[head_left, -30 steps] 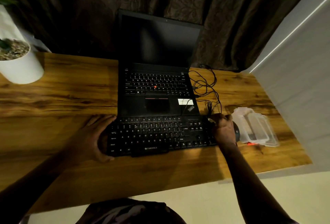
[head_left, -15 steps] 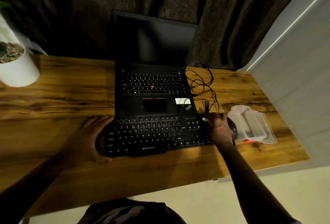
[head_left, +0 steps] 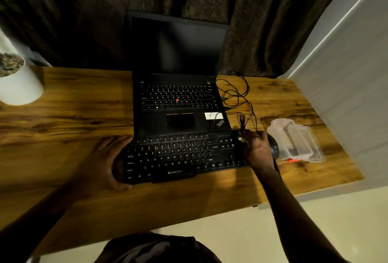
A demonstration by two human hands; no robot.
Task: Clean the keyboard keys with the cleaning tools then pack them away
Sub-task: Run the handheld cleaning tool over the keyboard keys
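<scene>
A black Zebronics keyboard [head_left: 180, 158] lies on the wooden desk, right in front of an open black laptop [head_left: 178, 99]. My left hand [head_left: 107, 162] grips the keyboard's left end, thumb at the front edge and fingers at the back. My right hand [head_left: 257, 151] sits over the keyboard's right end with curled fingers. It pinches a small pale object [head_left: 241, 139] that is too blurred to identify. A clear plastic case [head_left: 296, 141] lies to the right of that hand, with a small orange-red item [head_left: 292, 160] at its near edge.
A black mouse [head_left: 274, 148] sits between my right hand and the case. Tangled black cables [head_left: 237, 95] lie right of the laptop. A white plant pot [head_left: 19, 82] stands far left. A grey wall panel [head_left: 346, 74] borders the desk's right side, and dark curtains hang behind.
My right hand has shifted slightly left over the keyboard's right end. My left hand keeps its grip. The view has drifted a little.
</scene>
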